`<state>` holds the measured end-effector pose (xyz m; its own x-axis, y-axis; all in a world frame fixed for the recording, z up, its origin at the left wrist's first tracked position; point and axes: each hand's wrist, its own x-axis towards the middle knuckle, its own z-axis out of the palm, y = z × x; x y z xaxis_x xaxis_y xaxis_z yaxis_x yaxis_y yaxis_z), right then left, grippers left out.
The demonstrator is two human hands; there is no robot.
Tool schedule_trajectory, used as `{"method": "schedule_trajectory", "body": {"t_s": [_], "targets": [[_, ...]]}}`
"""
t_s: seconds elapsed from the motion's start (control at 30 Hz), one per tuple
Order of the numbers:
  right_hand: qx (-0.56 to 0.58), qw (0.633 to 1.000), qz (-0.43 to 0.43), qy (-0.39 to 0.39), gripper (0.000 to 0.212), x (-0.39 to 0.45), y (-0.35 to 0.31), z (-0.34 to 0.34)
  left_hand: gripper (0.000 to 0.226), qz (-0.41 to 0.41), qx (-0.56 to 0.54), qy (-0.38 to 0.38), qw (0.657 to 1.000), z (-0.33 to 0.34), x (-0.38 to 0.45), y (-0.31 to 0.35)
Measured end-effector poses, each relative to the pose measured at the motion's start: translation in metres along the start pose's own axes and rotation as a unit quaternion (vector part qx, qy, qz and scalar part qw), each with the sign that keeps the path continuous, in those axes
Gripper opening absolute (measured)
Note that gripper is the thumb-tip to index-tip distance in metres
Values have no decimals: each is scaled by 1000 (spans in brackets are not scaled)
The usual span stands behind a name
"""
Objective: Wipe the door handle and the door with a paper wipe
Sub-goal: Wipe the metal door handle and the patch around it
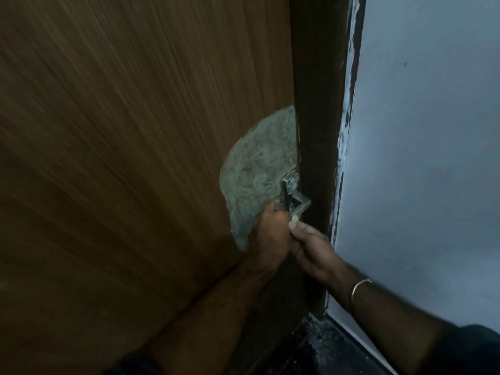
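The brown wooden door (121,158) fills the left of the view, with a rough grey patch (257,171) around its lock. A silver metal door handle (293,193) sticks out by the door's right edge. My left hand (270,236) is curled around the lower part of the handle. Just to its right, my right hand (311,250) pinches a small white paper wipe (293,221) against the end of the handle. Most of the wipe is hidden in my fingers.
A dark brown door frame (319,117) runs down beside the handle. Right of it is a pale blue-white wall (433,158) with flaking paint along the frame. The dark floor (311,347) shows at the bottom.
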<state>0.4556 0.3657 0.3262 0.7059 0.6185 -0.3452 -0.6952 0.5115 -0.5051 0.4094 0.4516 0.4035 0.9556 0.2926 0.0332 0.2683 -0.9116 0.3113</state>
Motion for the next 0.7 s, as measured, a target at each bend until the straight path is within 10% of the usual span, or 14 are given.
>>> {"method": "schedule_trajectory", "body": {"t_s": [0.13,0.47,0.6,0.7], "targets": [[127,989,-28,67,24,19,-17,1,32,-8,3,-16,1000,-3,-1,5],[-105,994,16,-6,13,-19,-14,16,28,-21,-34,-29,999,-2,-2,1],[-308,943,-74,106,13,-24,-17,23,30,-41,-41,-19,998,-1,-5,-6],[-416,833,-278,236,16,-18,-24,8,43,-55,-46,-29,997,0,-8,-6]]}}
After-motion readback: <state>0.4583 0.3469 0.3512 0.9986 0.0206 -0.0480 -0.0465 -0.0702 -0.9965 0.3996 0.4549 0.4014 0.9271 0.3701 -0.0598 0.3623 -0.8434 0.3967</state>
